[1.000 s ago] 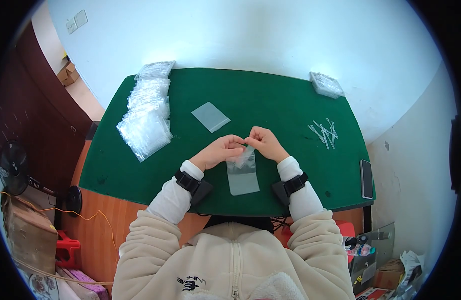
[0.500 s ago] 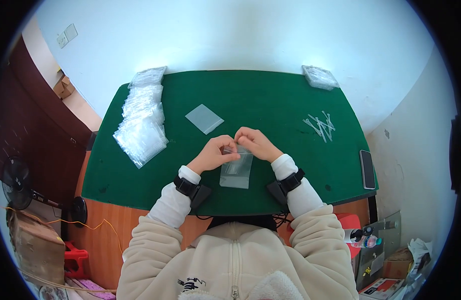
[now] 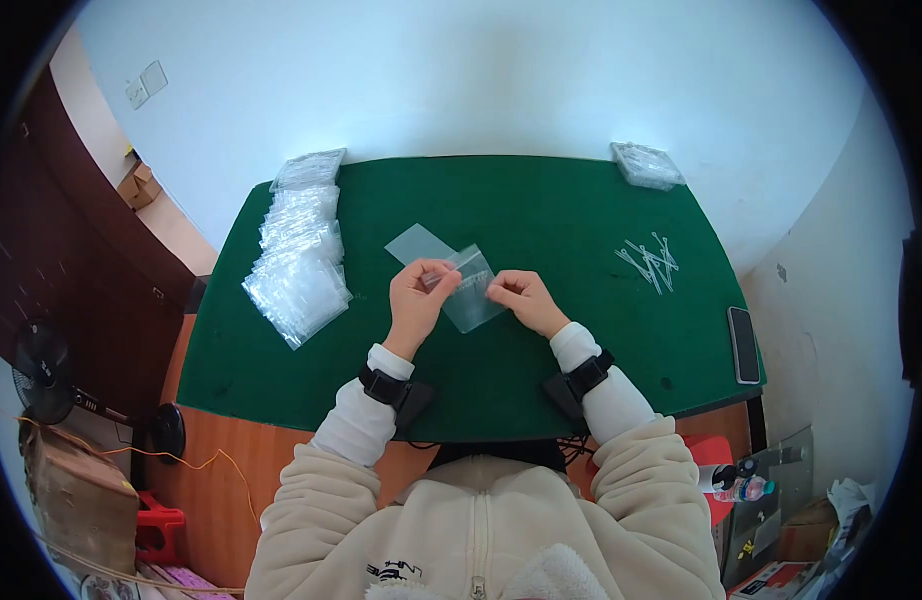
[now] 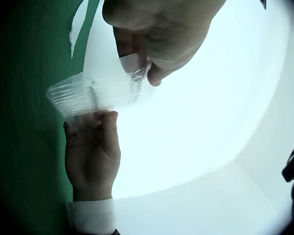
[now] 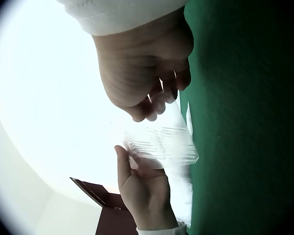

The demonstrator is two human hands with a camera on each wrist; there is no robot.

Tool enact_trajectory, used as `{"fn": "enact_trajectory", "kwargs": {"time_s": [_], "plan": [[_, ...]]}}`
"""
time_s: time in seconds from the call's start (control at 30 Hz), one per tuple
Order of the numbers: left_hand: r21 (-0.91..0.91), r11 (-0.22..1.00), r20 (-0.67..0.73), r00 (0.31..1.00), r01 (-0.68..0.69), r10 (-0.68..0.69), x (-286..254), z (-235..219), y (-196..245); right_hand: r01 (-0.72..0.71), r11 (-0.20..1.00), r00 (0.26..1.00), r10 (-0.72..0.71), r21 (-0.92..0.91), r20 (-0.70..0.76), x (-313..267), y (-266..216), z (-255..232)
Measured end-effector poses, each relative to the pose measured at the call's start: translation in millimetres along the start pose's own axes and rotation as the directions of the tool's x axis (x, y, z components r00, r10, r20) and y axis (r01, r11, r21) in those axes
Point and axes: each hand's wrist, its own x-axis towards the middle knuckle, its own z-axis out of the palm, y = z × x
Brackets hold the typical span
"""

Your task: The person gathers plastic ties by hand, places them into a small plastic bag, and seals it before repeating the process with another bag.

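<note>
A clear plastic zip bag (image 3: 473, 296) is held up at a tilt between both hands, over the middle of the table. Thin clear sticks with small ringed ends show inside it as ridges in the left wrist view. My left hand (image 3: 417, 302) pinches the bag near its upper left edge, thumb against curled fingers. On the opposite edge, the thumb and fingertips of my right hand (image 3: 531, 300) grip the bag. Behind the left hand, a flat zip bag (image 3: 415, 242) lies on the green table (image 3: 561, 220), partly covered in the head view.
A long row of filled bags (image 3: 299, 290) overlaps along the table's left side. Another stack of bags (image 3: 648, 166) lies at the back right corner. Several loose clear sticks (image 3: 649, 264) are on the right, with a phone (image 3: 743, 345) by the right edge.
The bag has gone from hanging toward the body to a raised, tilted position farther forward. My left hand has turned upright, and the right hand has shifted to the bag's right edge.
</note>
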Motion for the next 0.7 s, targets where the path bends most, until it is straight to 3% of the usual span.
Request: {"fn": "enact_trajectory", "kwargs": {"time_s": [0.07, 0.17, 0.23, 0.27, 0.37, 0.53, 0.63, 0.7], "plan": [[-0.023, 0.997, -0.052, 0.995, 0.08, -0.081, 1.9, -1.8, 3.0, -0.003, 0.998, 1.0, 0.004, -0.066, 0.026, 0.4, 0.7, 1.4], [-0.05, 0.987, -0.082, 0.985, 0.15, -0.154, 2.9, -0.1, 10.6, 0.014, 0.999, 0.993, -0.019, -0.041, -0.115, 1.0, 1.2, 0.8], [-0.068, 0.973, -0.069, 0.972, 0.222, -0.226, 2.7, 1.9, 15.2, -0.004, 0.999, 0.995, 0.0, -0.04, -0.101, 1.5, 0.3, 1.5], [-0.071, 0.972, -0.075, 0.971, 0.222, -0.227, 2.5, 0.8, 14.2, -0.022, 0.999, 0.995, 0.019, -0.033, -0.097, 0.6, -0.6, 2.6], [0.093, 0.97, 0.084, 0.969, 0.226, -0.234, 3.2, -5.9, 7.9, -0.045, 0.999, 0.995, 0.042, -0.03, -0.092, -2.6, -3.8, 6.4], [0.094, 0.978, 0.106, 0.975, 0.187, -0.197, 4.9, -12.3, -6.5, -0.038, 0.998, 0.988, 0.044, 0.043, -0.149, 0.6, 5.1, 1.7], [0.004, 0.988, -0.037, 0.988, 0.153, -0.153, 6.1, -14.0, -10.1, -0.032, 0.995, 0.983, 0.049, 0.098, -0.177, -0.2, 3.2, 2.8], [-0.036, 0.987, -0.052, 0.986, 0.157, -0.159, 6.9, -14.7, -13.2, -0.034, 0.991, 0.984, 0.056, 0.129, -0.171, -0.5, 2.1, 5.0]]}}
